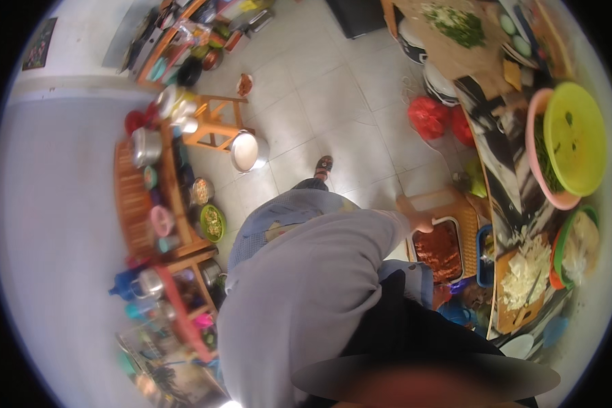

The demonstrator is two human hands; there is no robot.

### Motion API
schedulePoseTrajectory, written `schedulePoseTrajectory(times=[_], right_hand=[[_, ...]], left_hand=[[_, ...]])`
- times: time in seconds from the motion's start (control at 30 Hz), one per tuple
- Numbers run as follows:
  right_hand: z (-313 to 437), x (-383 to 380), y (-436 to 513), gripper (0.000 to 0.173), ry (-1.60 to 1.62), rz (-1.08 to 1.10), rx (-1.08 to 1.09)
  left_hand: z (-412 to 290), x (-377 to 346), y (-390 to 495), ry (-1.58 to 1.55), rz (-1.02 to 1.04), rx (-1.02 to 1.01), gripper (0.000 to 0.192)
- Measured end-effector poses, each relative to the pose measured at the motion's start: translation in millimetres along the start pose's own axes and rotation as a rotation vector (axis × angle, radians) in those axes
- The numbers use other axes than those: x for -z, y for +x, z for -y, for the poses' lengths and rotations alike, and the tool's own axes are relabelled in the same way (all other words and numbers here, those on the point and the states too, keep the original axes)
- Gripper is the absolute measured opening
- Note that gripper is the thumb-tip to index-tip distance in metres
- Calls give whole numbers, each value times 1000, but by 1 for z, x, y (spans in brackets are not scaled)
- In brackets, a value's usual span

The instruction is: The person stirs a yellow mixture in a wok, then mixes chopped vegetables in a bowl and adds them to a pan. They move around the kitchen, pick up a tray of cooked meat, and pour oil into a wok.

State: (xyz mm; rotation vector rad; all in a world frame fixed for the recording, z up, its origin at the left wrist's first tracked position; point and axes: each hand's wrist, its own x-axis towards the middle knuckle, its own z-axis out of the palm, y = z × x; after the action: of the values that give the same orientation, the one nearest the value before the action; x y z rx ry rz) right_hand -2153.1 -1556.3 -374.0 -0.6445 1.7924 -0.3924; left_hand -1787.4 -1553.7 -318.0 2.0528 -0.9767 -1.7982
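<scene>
My left hand reaches out from a grey sleeve and grips the corner rim of a rectangular tray. Thick red-brown paste fills the tray, its surface uneven. Under the tray, a woven-topped wooden stool stands beside the counter. My right hand is out of view, hidden by my body and black head covering. Close to the tray's right side is a blue plastic container. On the counter, a wooden cutting board bears a heap of chopped pale vegetable with a knife lying on it.
The counter also holds a yellow basin over a pink one, and chopped greens. Red plastic bags rest on the tiled floor. Behind me are a metal pot and a green bowl.
</scene>
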Motion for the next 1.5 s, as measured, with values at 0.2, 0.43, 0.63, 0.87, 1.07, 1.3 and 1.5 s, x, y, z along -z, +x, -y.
schedulePoseTrajectory(times=[0.2, 0.43, 0.63, 0.87, 1.07, 1.3, 1.5], right_hand=[[55, -91, -14, 36, -268, 110, 26], [150, -326, -79, 35, -644, 405, 209], [210, -557, -159, 35, -1025, 625, 406], [217, -804, -263, 35, -1282, 828, 583], [216, -1005, -370, 35, -1323, 1050, 526], [128, -1210, -432, 32, -1850, 1009, 498], [-23, -1386, -429, 24, -2102, 1343, 1509]], left_hand=[[43, 78, -56, 32, -99, -167, 39], [297, 258, -121, 238, -635, -217, 19], [539, 400, -273, -109, -946, 330, 23], [692, 395, -437, -598, -1603, 604, 24], [748, 282, -451, -1321, -980, 903, 30], [698, 315, -428, -2010, -766, 828, 41], [708, 497, -396, -1337, -854, 773, 70]])
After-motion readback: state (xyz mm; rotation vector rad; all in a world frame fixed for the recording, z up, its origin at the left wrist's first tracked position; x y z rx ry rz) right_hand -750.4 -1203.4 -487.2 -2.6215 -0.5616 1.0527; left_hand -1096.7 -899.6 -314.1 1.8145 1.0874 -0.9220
